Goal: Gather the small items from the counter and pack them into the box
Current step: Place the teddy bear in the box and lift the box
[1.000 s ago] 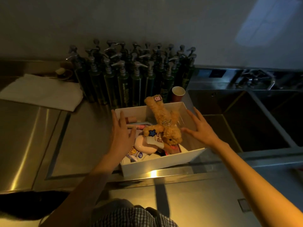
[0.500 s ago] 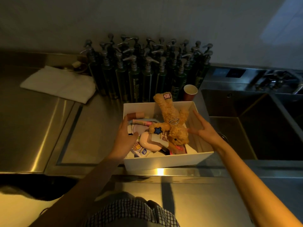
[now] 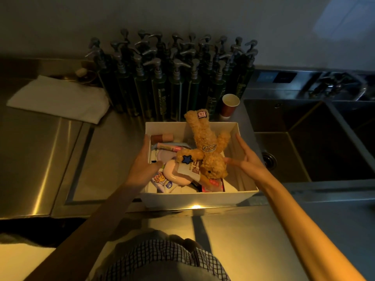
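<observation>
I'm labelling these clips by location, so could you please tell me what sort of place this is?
Probably a commercial back-room or service kitchen: a stainless steel counter, a deep steel sink with a tap behind it, and a large cluster of identical pump bottles against the wall.

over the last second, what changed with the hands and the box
Both hands closed in on the box. The left hand, above the left edge a second ago, now lies against the left wall with its thumb over the rim. The right hand, first spread above the right side, now reaches inside with open fingers, its fingertips at the plush toy. The toy and other items lie as before; the box stays on the counter.
</observation>
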Tool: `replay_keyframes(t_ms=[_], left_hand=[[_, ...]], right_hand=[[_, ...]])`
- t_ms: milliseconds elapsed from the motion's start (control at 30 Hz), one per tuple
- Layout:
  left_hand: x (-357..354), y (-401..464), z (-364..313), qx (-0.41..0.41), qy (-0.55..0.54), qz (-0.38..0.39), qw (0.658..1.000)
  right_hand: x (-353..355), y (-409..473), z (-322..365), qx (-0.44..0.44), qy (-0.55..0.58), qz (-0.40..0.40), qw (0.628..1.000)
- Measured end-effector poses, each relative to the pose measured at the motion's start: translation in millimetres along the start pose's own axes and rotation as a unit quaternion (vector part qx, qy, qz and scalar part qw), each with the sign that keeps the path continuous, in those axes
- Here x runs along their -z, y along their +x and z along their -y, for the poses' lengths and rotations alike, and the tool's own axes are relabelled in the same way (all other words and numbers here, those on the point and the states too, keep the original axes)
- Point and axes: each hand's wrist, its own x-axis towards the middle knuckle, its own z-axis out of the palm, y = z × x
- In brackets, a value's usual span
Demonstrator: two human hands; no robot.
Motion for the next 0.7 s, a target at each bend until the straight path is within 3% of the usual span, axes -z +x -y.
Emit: replay_keyframes(t_ms=[200, 700], left_hand=[[4.1, -3.2, -3.8, -0.014, 0.010, 0.038, 0.999], [-6.4, 11.8, -11.1, -0.094, 0.054, 0.241, 0.965]], right_hand=[[-12.0, -28.6, 1.2, -0.014, 0.007, -0.049, 0.999], [-38.8, -113.6, -20.2, -0.089, 0.023, -0.245, 0.965]])
